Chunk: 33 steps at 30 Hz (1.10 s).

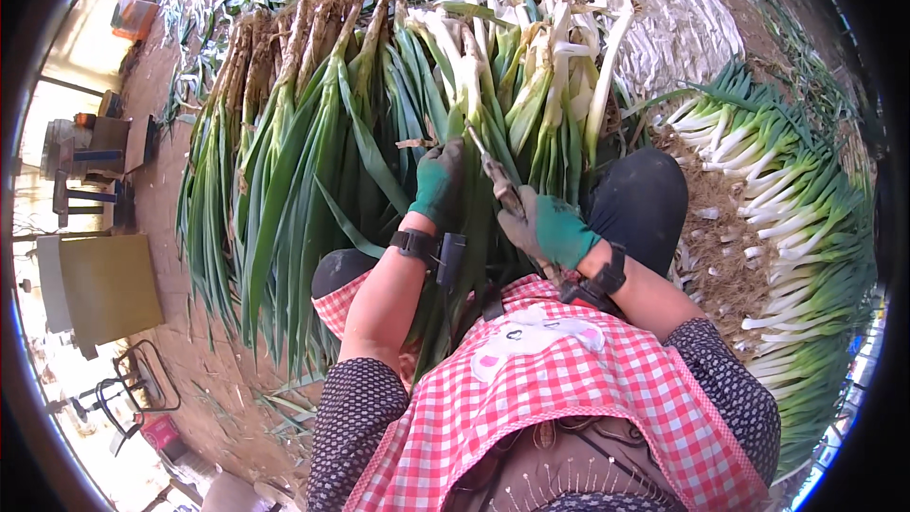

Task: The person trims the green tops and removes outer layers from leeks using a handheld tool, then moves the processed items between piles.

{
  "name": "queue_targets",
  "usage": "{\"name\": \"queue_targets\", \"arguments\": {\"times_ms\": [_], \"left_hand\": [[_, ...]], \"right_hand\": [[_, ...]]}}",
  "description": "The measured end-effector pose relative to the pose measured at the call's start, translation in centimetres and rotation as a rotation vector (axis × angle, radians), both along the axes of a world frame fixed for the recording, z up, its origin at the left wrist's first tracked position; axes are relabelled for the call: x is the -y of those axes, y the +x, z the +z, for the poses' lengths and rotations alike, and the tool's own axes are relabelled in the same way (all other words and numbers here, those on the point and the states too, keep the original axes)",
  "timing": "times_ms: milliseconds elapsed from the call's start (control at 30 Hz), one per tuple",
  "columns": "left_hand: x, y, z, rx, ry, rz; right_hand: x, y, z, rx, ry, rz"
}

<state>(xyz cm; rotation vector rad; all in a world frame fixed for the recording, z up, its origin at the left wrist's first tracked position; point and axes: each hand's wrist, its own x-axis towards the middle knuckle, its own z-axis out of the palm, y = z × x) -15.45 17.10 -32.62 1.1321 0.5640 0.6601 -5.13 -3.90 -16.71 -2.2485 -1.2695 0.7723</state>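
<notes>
Wearing a green glove with a dark palm side, my left hand is closed around the leaves of a long green onion. White stem and loosened skins point away from me, above the hand. My right hand, gloved the same way, grips an air blow gun. Its thin nozzle is tilted up and left, with the tip close to the onion beside my left fingers. Between and below the hands, green leaves hang toward my lap. The right fingers partly hide the gun's handle.
Unpeeled green onions with brown roots lie heaped ahead and left. Peeled white-stemmed ones form a long curved row at right, beside cut root trimmings. A pale crinkled sheet covers ground at far right. Boxes stand at left.
</notes>
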Motion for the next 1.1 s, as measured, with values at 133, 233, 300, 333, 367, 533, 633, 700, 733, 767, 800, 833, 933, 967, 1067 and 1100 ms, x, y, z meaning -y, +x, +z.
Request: {"name": "queue_targets", "arguments": {"times_ms": [133,233,300,333,367,533,633,700,733,767,800,833,933,967,1067,1100], "left_hand": [[1.5,1.0,3.7,-0.134,-0.025,0.111],[2.6,2.0,8.1,-0.295,-0.328,0.123],[2.7,2.0,7.8,-0.278,-0.391,0.128],[2.6,1.9,7.4,-0.266,-0.408,0.127],[2.4,1.7,6.8,-0.255,-0.422,0.128],[1.7,1.2,5.5,-0.313,-0.383,0.116],[1.4,-0.5,3.6,-0.378,-0.073,0.128],[1.7,0.1,2.7,-0.368,0.096,0.107],[2.8,2.4,3.0,-0.316,0.104,0.06],[4.1,5.3,3.4,-0.259,0.092,-0.015],[4.1,5.1,3.1,-0.255,0.084,-0.017],[3.1,2.9,2.3,-0.288,0.049,0.017],[1.7,-1.4,2.8,-0.268,0.142,-0.007],[1.4,-1.4,3.7,-0.255,0.279,-0.065],[0.5,-0.9,6.2,-0.259,0.751,-0.21],[0.2,-1.1,6.8,-0.288,0.878,-0.234]], "right_hand": [[0.1,0.4,-0.8,0.042,-0.124,-0.027],[-1.1,1.5,-1.0,0.062,-0.15,-0.068],[-2.2,1.9,-1.8,0.097,-0.087,-0.056],[-3.3,2.4,-2.1,0.074,-0.134,-0.069],[-4.6,2.8,-2.1,0.091,-0.143,-0.066],[-12.6,6.3,-1.9,0.095,-0.208,0.023],[-18.9,8.4,-4.7,0.067,-0.262,0.055],[-20.2,11.0,-7.0,0.204,-0.197,0.131],[-18.8,15.2,-9.3,0.328,-0.216,0.23],[-16.3,20.1,-10.9,0.462,-0.237,0.309],[-16.2,19.8,-11.4,0.458,-0.232,0.324],[-17.1,16.0,-10.8,0.388,-0.236,0.368],[-15.5,7.4,-4.9,0.167,-0.283,0.228],[-13.4,6.0,-2.7,0.061,-0.298,0.007],[-8.1,5.4,-0.3,-0.015,-0.371,-0.089],[-6.8,5.5,-0.7,-0.059,-0.359,-0.05]]}}
